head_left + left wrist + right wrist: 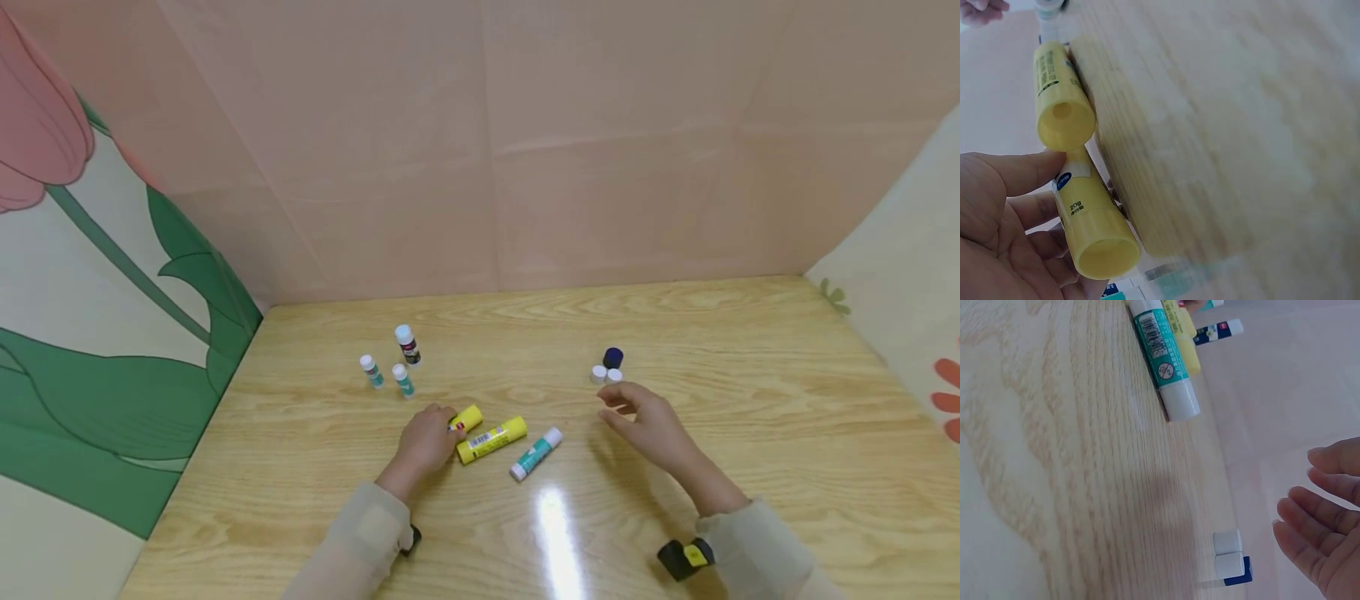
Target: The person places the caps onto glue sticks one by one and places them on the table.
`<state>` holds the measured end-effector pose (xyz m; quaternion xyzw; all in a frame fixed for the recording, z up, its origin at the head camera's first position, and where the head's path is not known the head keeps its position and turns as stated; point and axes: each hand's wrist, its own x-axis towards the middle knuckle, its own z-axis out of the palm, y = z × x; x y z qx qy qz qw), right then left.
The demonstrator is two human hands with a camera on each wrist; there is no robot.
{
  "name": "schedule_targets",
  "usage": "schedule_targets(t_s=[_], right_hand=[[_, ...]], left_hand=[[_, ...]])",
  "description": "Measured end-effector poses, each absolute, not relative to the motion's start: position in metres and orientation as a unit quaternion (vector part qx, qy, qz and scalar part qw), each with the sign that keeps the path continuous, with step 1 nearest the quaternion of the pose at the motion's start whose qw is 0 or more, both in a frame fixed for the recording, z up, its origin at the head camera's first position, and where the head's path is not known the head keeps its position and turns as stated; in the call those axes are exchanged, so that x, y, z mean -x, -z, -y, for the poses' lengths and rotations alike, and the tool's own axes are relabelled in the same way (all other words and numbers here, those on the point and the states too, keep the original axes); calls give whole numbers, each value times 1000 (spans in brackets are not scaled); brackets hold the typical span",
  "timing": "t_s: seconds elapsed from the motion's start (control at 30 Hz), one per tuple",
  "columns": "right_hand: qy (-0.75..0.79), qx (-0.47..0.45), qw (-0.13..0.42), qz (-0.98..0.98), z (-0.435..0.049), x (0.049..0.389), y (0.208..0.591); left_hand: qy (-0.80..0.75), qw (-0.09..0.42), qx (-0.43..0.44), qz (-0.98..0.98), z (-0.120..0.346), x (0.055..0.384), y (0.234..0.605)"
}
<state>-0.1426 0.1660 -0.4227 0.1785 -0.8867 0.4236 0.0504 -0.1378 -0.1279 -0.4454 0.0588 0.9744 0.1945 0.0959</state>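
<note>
My left hand (pixel 426 437) grips a yellow glue stick (pixel 469 417) lying on the table, thumb on one side and fingers on the other. In the left wrist view this glue stick (pixel 1094 219) shows a hollow open end. A second yellow glue stick (pixel 492 440) lies just right of it. Further right lies a teal glue stick (pixel 536 453) with white ends. My right hand (pixel 652 427) hovers above the table with loosely bent fingers and nothing in them. Nearest to it are two white caps (pixel 598 374) and a dark blue cap (pixel 612 358), grouped together.
Back left on the wooden table (pixel 315 450) stand two small teal glue sticks (pixel 403 382) with white caps and a dark navy glue stick (pixel 409 347). A pink backdrop (pixel 487 167) rises behind the table, with patterned cloth (pixel 97 400) at the left.
</note>
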Motion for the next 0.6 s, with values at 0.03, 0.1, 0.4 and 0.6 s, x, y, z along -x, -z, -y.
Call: schedule_targets(t_s=[0.03,0.1,0.4,0.6], right_hand=[[-422,-179,52,887,-166,143,423],[-422,-181,54,886,-167,144,423],[-422,-179,54,887,-170,144,423],[-424,-174,46,888,-173,144,425]], left_hand=[[-195,98,-60,-974,128,138,445],[-195,102,-62,-973,128,139,444],[-188,117,-53,-974,128,142,444],[-215,115,-61,-968,131,141,441]])
